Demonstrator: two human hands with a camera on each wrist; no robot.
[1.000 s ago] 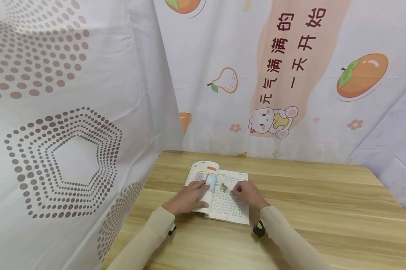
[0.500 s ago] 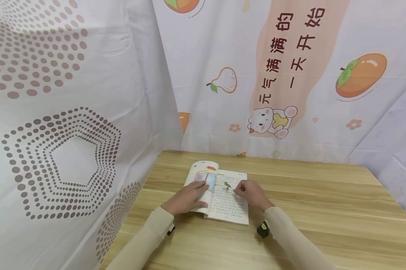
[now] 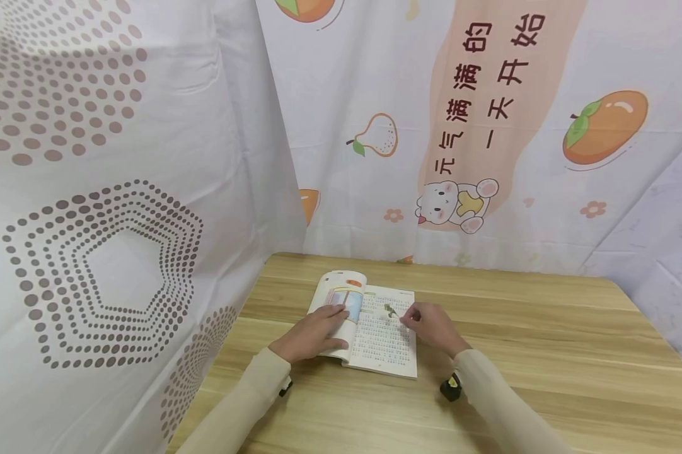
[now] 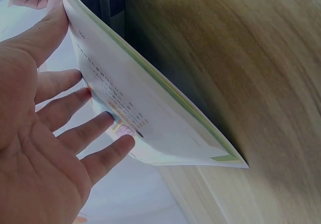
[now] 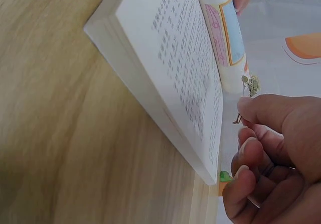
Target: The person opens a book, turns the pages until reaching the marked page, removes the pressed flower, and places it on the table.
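Note:
An open book (image 3: 378, 345) lies on the table, with printed text on its right page and a coloured picture on its curved left page. My left hand (image 3: 314, 332) rests on the left page; in the left wrist view its fingers (image 4: 90, 136) are extended along the paper (image 4: 145, 138). Between thumb and index finger, my right hand (image 3: 436, 328) pinches a small dried plant sprig (image 5: 252, 85) by its thin stem. Seen from the head, the leafy end overlaps the upper right page. The other right-hand fingers (image 5: 251, 151) are curled in loosely.
The wooden table (image 3: 534, 353) extends to the right of the book and in front of it. A white curtain with dotted patterns (image 3: 114, 277) hangs along the left, and a fruit-printed curtain (image 3: 346, 183) hangs behind the table.
My right hand has moved a little to the right, carrying the sprig from near the middle of the right page towards its outer edge. My left hand has stayed on the left page.

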